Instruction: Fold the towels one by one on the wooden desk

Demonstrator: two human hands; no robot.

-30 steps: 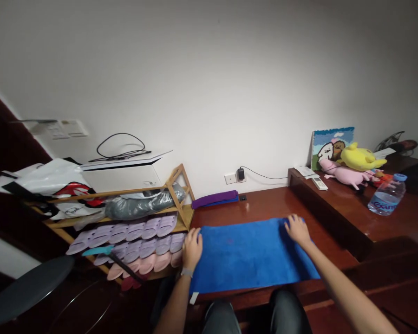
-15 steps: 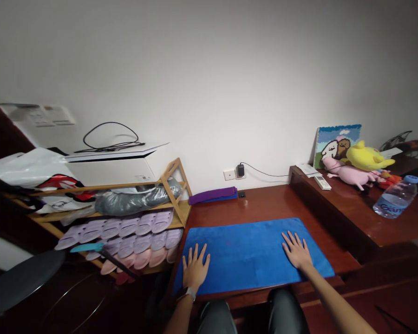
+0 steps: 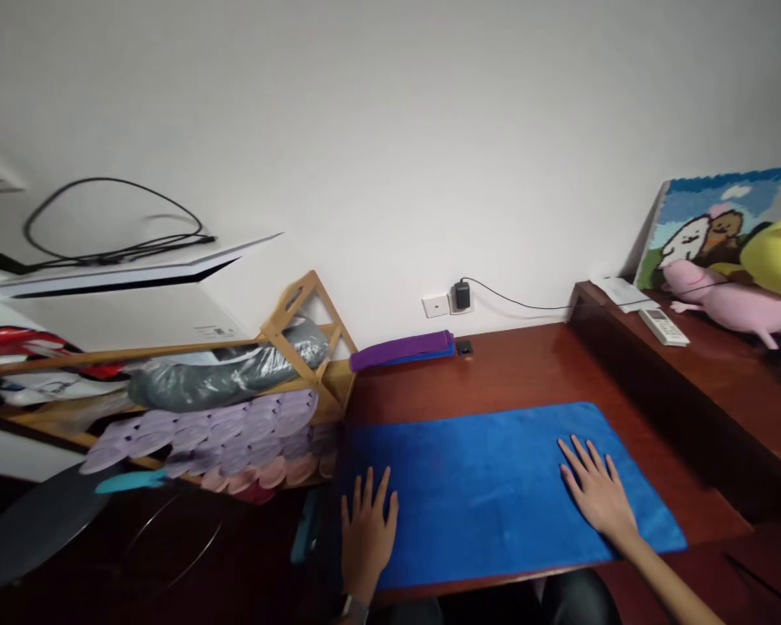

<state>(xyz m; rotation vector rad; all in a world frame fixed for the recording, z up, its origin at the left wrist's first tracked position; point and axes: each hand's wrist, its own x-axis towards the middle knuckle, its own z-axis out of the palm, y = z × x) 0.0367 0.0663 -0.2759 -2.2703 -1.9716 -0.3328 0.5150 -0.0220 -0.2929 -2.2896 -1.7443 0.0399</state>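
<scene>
A blue cloth (image 3: pixel 482 495) lies spread flat over the front of a reddish-brown wooden desk (image 3: pixel 521 365). On the cloth's left end rests my left hand (image 3: pixel 368 531), palm down with the fingers spread. My right hand (image 3: pixel 597 493) lies the same way near the right end, fingers apart. Neither hand holds anything. Against the wall at the back of the desk is a folded purple cloth (image 3: pixel 400 350) with a blue one beneath it.
A wooden rack (image 3: pixel 316 325) on the left bears lilac and pink slippers (image 3: pixel 240 425), a plastic-wrapped grey bundle (image 3: pixel 227 375) and a white box (image 3: pixel 136 304). The raised right desk section holds a remote control (image 3: pixel 664 327), a pink plush toy (image 3: pixel 735 304) and a picture (image 3: pixel 716 217).
The view has come closer and shifted, so the water bottle on the right has left the frame. Both hands stay flat on the blue cloth.
</scene>
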